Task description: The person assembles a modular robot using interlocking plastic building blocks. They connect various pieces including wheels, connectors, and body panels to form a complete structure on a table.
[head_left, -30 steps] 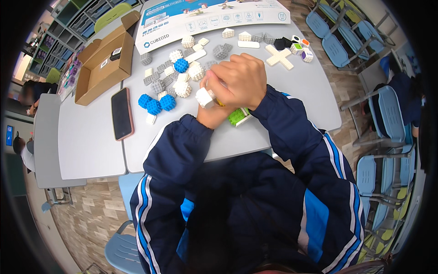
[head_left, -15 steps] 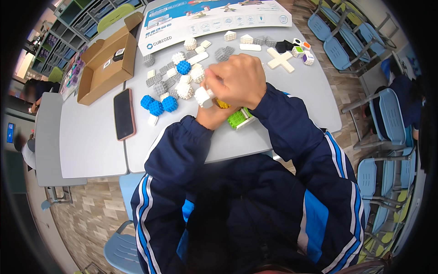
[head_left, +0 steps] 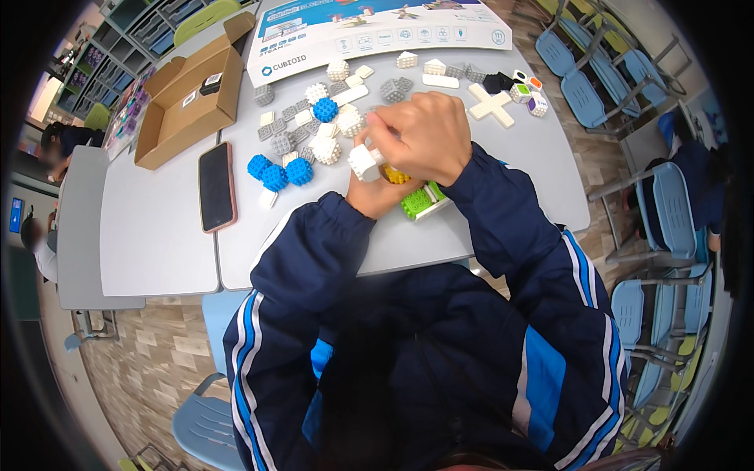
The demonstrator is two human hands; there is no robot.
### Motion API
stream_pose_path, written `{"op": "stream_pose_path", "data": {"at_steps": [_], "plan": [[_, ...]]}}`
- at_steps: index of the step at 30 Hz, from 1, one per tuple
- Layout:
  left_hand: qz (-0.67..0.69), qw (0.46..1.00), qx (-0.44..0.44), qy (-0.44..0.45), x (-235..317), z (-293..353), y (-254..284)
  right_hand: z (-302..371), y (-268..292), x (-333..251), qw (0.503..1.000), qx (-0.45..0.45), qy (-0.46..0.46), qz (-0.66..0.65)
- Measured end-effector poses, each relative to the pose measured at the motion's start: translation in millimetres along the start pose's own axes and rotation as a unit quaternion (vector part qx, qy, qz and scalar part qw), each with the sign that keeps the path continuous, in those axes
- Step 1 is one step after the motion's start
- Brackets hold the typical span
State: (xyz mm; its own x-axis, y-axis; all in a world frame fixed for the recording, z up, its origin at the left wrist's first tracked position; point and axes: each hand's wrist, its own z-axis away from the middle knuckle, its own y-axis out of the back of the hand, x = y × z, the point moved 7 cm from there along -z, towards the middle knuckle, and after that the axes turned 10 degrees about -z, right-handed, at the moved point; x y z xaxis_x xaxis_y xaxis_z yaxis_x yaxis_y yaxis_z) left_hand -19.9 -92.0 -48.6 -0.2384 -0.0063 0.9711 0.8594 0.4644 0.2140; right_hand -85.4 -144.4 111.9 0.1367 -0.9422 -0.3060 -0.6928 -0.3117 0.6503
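Note:
My right hand (head_left: 428, 140) is closed over the top of a building-block assembly, its fingers curled inward. Beneath it, my left hand (head_left: 375, 196) grips the same piece from the left, its fingers largely hidden. A white block (head_left: 364, 163) sticks out on the left of the grip. Part of a yellow block (head_left: 397, 174) shows between my hands. Below the right wrist is a green studded block (head_left: 416, 204) with a white edge; whether it is joined to the held piece I cannot tell.
Left of my hands lie blue studded blocks (head_left: 274, 177), with white and grey ones beyond. A phone (head_left: 217, 188) rests near an open cardboard box (head_left: 157, 149). A white cross-shaped piece (head_left: 492, 106) sits at the right, and a large printed box (head_left: 377, 55) stands at the back.
The whole view has shifted slightly, with the tabletop things a little farther right. My hands keep nearly the same grip on the blocks.

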Motion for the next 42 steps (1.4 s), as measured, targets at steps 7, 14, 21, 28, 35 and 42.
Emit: {"op": "stream_pose_path", "data": {"at_steps": [7,14,21,28,35,42], "plan": [[-0.022,0.997,0.009,-0.075,15.7,1.2,2.1,1.1,1.4,-1.0,1.000,0.011,0.012,0.003],[-0.171,0.979,0.001,-0.109,44.9,4.0,5.5,-18.0,12.2,12.0,0.996,-0.011,-0.088,-0.027],[-0.253,0.917,0.106,-0.289,72.7,2.3,6.9,-24.8,52.8,28.3,0.989,0.119,-0.074,-0.057],[-0.260,0.929,0.156,-0.212,64.3,-46.7,-10.6,-6.7,82.4,56.8,0.936,0.254,-0.103,-0.223],[-0.328,0.895,0.151,-0.263,71.6,-72.9,-23.1,2.7,55.7,67.2,0.949,0.225,-0.117,-0.190],[-0.308,0.885,0.201,-0.285,64.4,-77.2,-24.7,7.6,33.6,23.7,0.973,0.192,0.120,-0.033]]}}
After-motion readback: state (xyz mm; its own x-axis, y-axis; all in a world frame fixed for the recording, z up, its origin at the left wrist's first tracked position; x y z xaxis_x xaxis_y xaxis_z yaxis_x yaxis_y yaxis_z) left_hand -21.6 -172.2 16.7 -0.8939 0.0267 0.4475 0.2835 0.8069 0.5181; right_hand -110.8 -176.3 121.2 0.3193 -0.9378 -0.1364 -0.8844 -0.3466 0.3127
